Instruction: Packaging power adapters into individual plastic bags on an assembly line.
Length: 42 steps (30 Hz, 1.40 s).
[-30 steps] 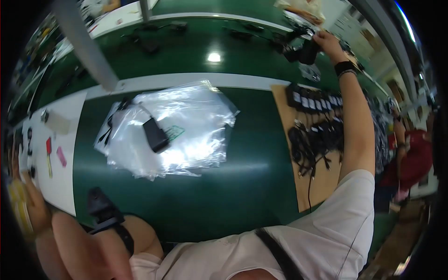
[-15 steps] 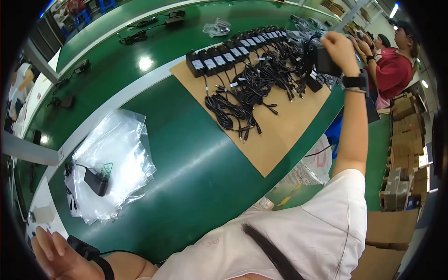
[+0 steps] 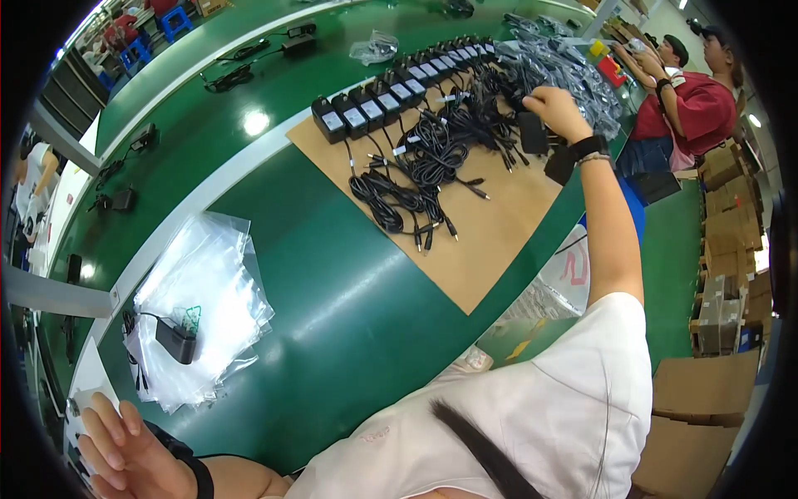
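Observation:
My right hand (image 3: pixel 559 113) is closed over the far right of a brown cardboard sheet (image 3: pixel 474 279), its fingers curled at a black power adapter (image 3: pixel 533 133); the exact grip is partly hidden. Another dark adapter (image 3: pixel 561 165) shows beside my wrist. Along the sheet's far edge runs a row of black power adapters (image 3: pixel 359 116), labels up, their bundled cables (image 3: pixel 432 158) lying toward me. At the lower left my left hand (image 3: pixel 125 449) is raised, fingers apart, holding nothing. Nearby, a black adapter (image 3: pixel 176 342) rests on a stack of clear plastic bags (image 3: pixel 208 283).
A pile of bagged items (image 3: pixel 573 75) lies beyond my right hand. A light rail (image 3: pixel 191 195) divides my green bench from another green surface (image 3: pixel 224 158) with scattered adapters. A person in red (image 3: pixel 698 116) works at the far right. Cardboard boxes (image 3: pixel 723 249) line the floor.
My right hand has moved left and slightly down over the sheet, with the black adapter lower beneath it. My left hand has shifted slightly right and stays open.

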Available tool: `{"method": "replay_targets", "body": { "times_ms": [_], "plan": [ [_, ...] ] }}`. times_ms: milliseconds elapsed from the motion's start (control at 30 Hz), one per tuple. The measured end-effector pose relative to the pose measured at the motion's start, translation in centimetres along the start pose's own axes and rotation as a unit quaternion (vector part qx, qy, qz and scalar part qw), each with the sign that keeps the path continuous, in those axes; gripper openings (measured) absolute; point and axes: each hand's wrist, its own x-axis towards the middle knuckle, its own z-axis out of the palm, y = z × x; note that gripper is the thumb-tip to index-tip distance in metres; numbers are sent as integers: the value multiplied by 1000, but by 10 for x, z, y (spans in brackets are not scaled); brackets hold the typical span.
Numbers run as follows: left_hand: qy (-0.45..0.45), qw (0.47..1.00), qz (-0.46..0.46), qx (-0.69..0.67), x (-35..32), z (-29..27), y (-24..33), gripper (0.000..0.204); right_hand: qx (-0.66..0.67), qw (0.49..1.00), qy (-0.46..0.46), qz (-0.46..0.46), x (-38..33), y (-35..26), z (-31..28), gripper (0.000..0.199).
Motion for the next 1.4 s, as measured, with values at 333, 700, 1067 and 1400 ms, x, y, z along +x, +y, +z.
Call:
{"method": "replay_targets", "body": {
  "times_ms": [333,700,1067,1400],
  "plan": [
    [-33,998,-55,19,2,-2,-2,32,-77,995,67,-16,60,-7,-94,24],
    [-36,995,-86,37,8,-2,-19,30,-246,969,7,-23,-39,28,19,17],
    [-62,990,-114,55,8,3,-30,29,-115,987,59,92,-53,45,-26,19],
    [-149,921,-157,325,7,-19,-85,18,424,905,-44,23,-38,-115,-112,22]
  ]
}}
